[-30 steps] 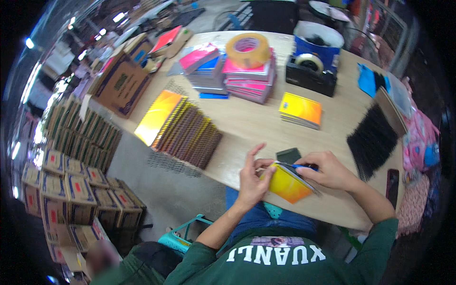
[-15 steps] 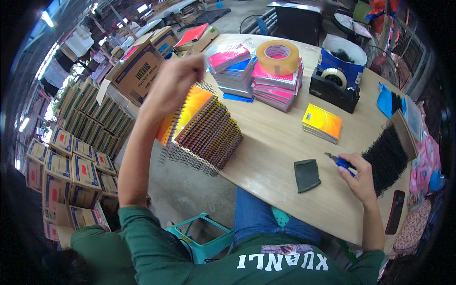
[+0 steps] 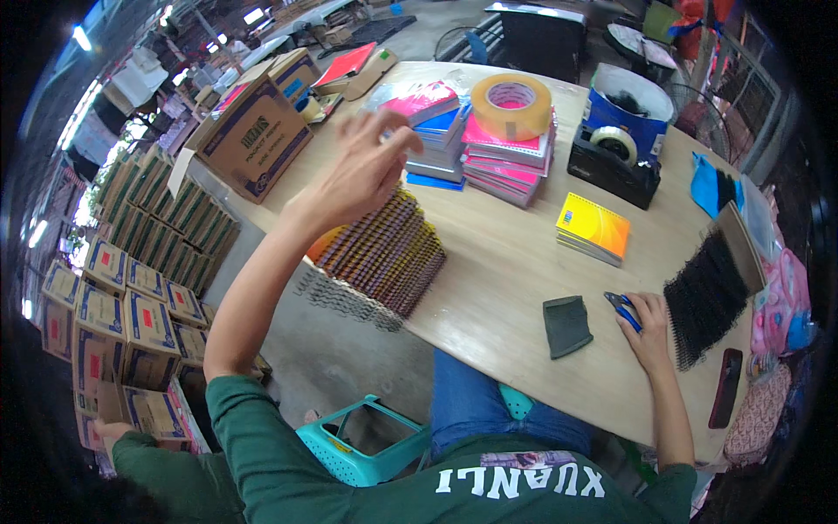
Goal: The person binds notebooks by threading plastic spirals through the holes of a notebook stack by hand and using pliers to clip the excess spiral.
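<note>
My left hand [image 3: 367,166] hovers with spread fingers and nothing in it, just above the far end of a long row of spiral-bound notebooks [image 3: 384,253] lying on the wooden table [image 3: 497,271]. My right hand [image 3: 648,327] rests on the table near the front edge, closed on a small blue-handled tool [image 3: 621,307]. A dark grey pad [image 3: 566,325] lies just left of that hand. A bundle of black spiral bindings [image 3: 705,297] lies to its right. A yellow-orange notebook [image 3: 594,227] sits beyond it.
Stacks of pink and blue notebooks [image 3: 506,157] carry a roll of tan tape [image 3: 511,105]. A black tape dispenser [image 3: 611,166] stands at the back right, a cardboard box [image 3: 253,140] at the left corner. A dark phone [image 3: 724,389] lies front right; a teal stool [image 3: 367,441] stands below.
Both hands held an orange-yellow notebook near the front edge. My left hand carried it up to the row of notebooks and now hovers there with nothing in it. My right hand stayed down with the blue tool.
</note>
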Demonstrator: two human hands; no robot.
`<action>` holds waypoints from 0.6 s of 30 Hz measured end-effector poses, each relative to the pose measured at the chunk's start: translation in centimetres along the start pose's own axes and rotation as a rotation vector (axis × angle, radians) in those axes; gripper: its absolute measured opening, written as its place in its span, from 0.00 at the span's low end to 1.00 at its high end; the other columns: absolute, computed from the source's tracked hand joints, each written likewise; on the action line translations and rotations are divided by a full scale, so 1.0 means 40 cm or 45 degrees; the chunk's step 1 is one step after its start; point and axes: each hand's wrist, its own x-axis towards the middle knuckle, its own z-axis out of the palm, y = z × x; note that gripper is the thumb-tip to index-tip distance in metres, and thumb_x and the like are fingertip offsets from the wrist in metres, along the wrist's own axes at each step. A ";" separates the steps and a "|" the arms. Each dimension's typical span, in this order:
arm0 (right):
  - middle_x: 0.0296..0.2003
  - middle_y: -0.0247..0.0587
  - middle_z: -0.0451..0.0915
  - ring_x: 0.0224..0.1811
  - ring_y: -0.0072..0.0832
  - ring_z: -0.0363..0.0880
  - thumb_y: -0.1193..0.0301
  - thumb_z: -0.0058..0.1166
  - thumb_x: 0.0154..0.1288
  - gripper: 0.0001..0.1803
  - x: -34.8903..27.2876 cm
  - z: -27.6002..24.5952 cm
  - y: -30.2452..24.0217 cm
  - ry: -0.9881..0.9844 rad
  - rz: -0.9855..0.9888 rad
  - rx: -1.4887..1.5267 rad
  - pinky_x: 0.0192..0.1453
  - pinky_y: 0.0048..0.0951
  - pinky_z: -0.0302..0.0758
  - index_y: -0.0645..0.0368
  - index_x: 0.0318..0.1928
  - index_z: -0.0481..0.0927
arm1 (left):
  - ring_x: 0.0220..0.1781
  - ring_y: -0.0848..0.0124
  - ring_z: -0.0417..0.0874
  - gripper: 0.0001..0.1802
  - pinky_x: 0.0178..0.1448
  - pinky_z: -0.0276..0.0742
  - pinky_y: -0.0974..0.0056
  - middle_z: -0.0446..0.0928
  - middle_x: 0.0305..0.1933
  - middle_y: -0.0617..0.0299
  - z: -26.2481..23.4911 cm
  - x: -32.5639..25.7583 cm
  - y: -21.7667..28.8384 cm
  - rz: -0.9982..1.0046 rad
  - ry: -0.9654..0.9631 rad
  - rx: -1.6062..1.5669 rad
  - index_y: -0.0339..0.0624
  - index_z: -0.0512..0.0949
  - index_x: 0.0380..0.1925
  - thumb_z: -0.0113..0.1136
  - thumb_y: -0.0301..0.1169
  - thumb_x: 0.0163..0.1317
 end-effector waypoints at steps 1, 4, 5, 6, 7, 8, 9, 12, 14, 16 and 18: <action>0.48 0.49 0.77 0.54 0.46 0.71 0.68 0.67 0.53 0.24 0.000 -0.006 0.007 0.014 0.015 -0.050 0.61 0.44 0.69 0.61 0.52 0.80 | 0.57 0.55 0.71 0.13 0.63 0.63 0.50 0.72 0.51 0.53 -0.043 0.033 0.052 0.013 0.112 0.143 0.42 0.76 0.44 0.50 0.22 0.60; 0.48 0.48 0.77 0.55 0.45 0.71 0.67 0.66 0.54 0.24 0.007 0.002 0.034 0.045 -0.013 -0.054 0.63 0.44 0.68 0.61 0.52 0.80 | 0.51 0.55 0.77 0.16 0.54 0.72 0.52 0.77 0.46 0.53 -0.035 0.006 0.237 -0.078 0.418 -0.451 0.40 0.78 0.48 0.60 0.26 0.58; 0.48 0.47 0.78 0.55 0.45 0.71 0.67 0.66 0.54 0.24 0.009 -0.002 0.043 0.039 -0.017 -0.081 0.63 0.44 0.68 0.61 0.52 0.80 | 0.47 0.54 0.80 0.17 0.49 0.76 0.53 0.79 0.42 0.52 -0.008 0.008 0.306 -0.152 0.464 -0.826 0.38 0.78 0.48 0.63 0.27 0.58; 0.48 0.47 0.78 0.54 0.45 0.71 0.67 0.66 0.54 0.24 0.020 0.000 0.040 0.032 -0.040 -0.088 0.63 0.44 0.68 0.61 0.53 0.80 | 0.44 0.54 0.81 0.17 0.47 0.78 0.54 0.80 0.38 0.50 0.019 0.051 0.396 -0.291 0.354 -1.188 0.34 0.77 0.47 0.64 0.30 0.59; 0.48 0.47 0.78 0.54 0.45 0.71 0.67 0.66 0.54 0.25 0.030 0.003 0.032 0.025 -0.077 -0.088 0.63 0.45 0.68 0.61 0.53 0.80 | 0.43 0.54 0.82 0.17 0.48 0.78 0.55 0.80 0.38 0.48 0.107 0.090 0.425 -0.395 0.295 -1.184 0.33 0.77 0.47 0.64 0.31 0.60; 0.48 0.46 0.78 0.54 0.45 0.72 0.67 0.66 0.54 0.25 0.035 0.010 0.031 0.032 -0.092 -0.046 0.64 0.45 0.67 0.61 0.53 0.80 | 0.43 0.53 0.82 0.18 0.49 0.77 0.55 0.80 0.39 0.47 0.248 0.126 0.420 -0.502 0.242 -1.176 0.31 0.77 0.46 0.64 0.32 0.61; 0.48 0.46 0.78 0.54 0.45 0.72 0.67 0.66 0.54 0.25 0.039 0.018 0.030 0.032 -0.109 -0.004 0.64 0.45 0.67 0.61 0.53 0.80 | 0.45 0.60 0.85 0.25 0.49 0.80 0.59 0.82 0.42 0.46 0.384 0.164 0.395 -0.642 0.173 -1.056 0.28 0.77 0.46 0.66 0.42 0.62; 0.48 0.46 0.78 0.54 0.46 0.72 0.63 0.67 0.54 0.26 0.051 0.024 0.010 0.012 -0.195 0.012 0.65 0.48 0.65 0.61 0.52 0.81 | 0.47 0.49 0.85 0.34 0.50 0.80 0.51 0.83 0.43 0.40 0.658 0.263 0.346 -1.008 -0.131 -0.716 0.30 0.79 0.47 0.72 0.51 0.53; 0.48 0.47 0.78 0.54 0.45 0.73 0.61 0.68 0.54 0.26 0.047 -0.001 0.012 0.047 -0.311 -0.109 0.65 0.50 0.65 0.60 0.52 0.81 | 0.48 0.47 0.85 0.32 0.51 0.80 0.50 0.83 0.43 0.39 0.692 0.311 0.361 -1.101 -0.369 -0.716 0.30 0.81 0.43 0.75 0.49 0.50; 0.47 0.47 0.75 0.53 0.42 0.71 0.61 0.68 0.54 0.23 0.041 -0.039 0.034 0.115 -0.022 -0.306 0.62 0.48 0.66 0.62 0.46 0.81 | 0.49 0.44 0.85 0.27 0.54 0.80 0.49 0.83 0.44 0.38 0.696 0.322 0.347 -1.140 -0.482 -0.772 0.30 0.81 0.40 0.77 0.43 0.50; 0.48 0.46 0.73 0.53 0.41 0.69 0.62 0.67 0.55 0.20 0.029 -0.061 0.055 0.142 0.380 -0.636 0.60 0.46 0.66 0.63 0.43 0.81 | 0.47 0.45 0.85 0.24 0.53 0.81 0.50 0.84 0.42 0.39 0.694 0.306 0.340 -1.167 -0.374 -0.789 0.31 0.83 0.35 0.78 0.41 0.48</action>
